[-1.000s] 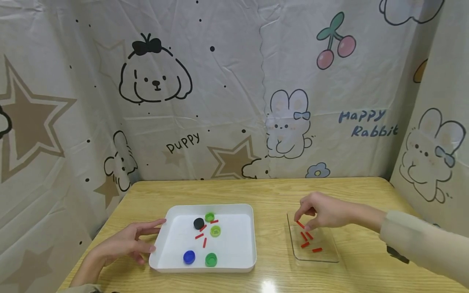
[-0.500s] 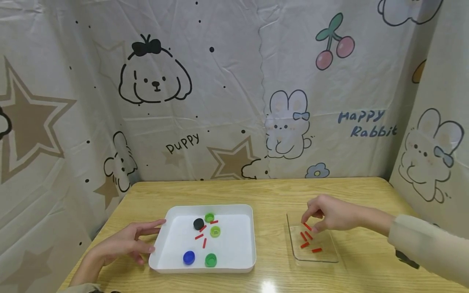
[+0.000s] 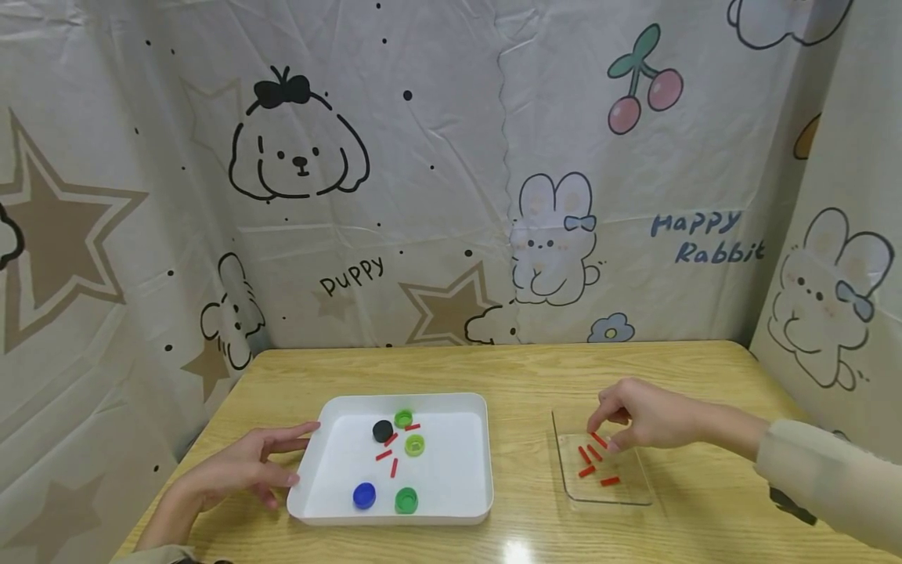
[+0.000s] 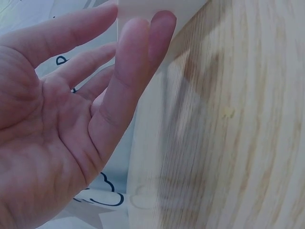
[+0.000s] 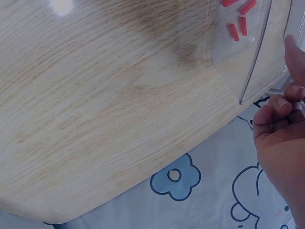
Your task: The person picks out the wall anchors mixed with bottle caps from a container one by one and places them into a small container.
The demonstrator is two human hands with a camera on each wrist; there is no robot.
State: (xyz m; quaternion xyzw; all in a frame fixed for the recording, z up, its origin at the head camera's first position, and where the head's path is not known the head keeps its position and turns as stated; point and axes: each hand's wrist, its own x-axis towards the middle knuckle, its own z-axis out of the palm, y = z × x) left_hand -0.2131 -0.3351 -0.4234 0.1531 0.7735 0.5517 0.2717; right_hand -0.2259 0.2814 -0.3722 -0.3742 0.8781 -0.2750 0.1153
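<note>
In the head view my right hand (image 3: 644,411) pinches a short red stick (image 3: 597,440) between thumb and fingertips, above a clear plastic box (image 3: 607,502). Several more red sticks (image 3: 587,471) lie in that box. At the left, my left hand (image 3: 236,470) touches the left wall of a white tray (image 3: 458,470) with fairly straight fingers. Inside the tray are a black cap (image 3: 383,431), a blue cap (image 3: 364,495), several green caps (image 3: 406,500) and several red sticks (image 3: 394,468). The left wrist view shows fingertips (image 4: 162,24) at the tray's white edge.
Both containers stand on a light wooden table (image 3: 521,376), with a gap between them. Behind the table hangs a printed cloth (image 3: 437,157), which also closes off both sides.
My right hand has moved a little to the right over the clear box, the pinched red stick moving with it. My left hand and the tray have stayed in place.
</note>
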